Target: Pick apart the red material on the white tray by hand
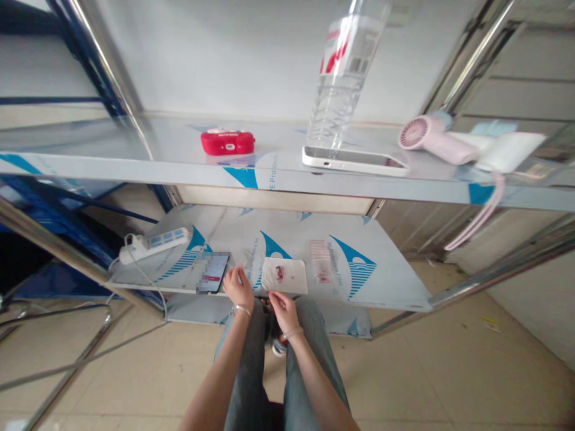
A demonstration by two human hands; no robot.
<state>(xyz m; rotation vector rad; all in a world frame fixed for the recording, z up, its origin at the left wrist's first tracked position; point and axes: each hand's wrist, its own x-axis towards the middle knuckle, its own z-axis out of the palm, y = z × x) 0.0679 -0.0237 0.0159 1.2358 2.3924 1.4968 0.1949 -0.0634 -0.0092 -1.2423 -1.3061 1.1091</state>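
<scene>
My left hand (239,287) is raised by the right edge of a phone (214,272) with a lit screen. Its fingers are curled together and slightly blurred; what they hold, if anything, cannot be made out. At the near left corner of a white sheet (295,276), my right hand (283,308) has its fingertips pinched, with a tiny reddish spot at the tips. Small dark red pieces (280,274) lie on the sheet, too small to name. To the right rests a clear packet (320,261) with pinkish stripes and red bits.
A white power strip (155,244) with a trailing cable is at the lower shelf's left. On the upper shelf (171,149) stand a red case (227,142), a water bottle (341,78), a white-cased phone (354,161) and a pink handheld fan (435,139). That shelf's edge overhangs behind my hands.
</scene>
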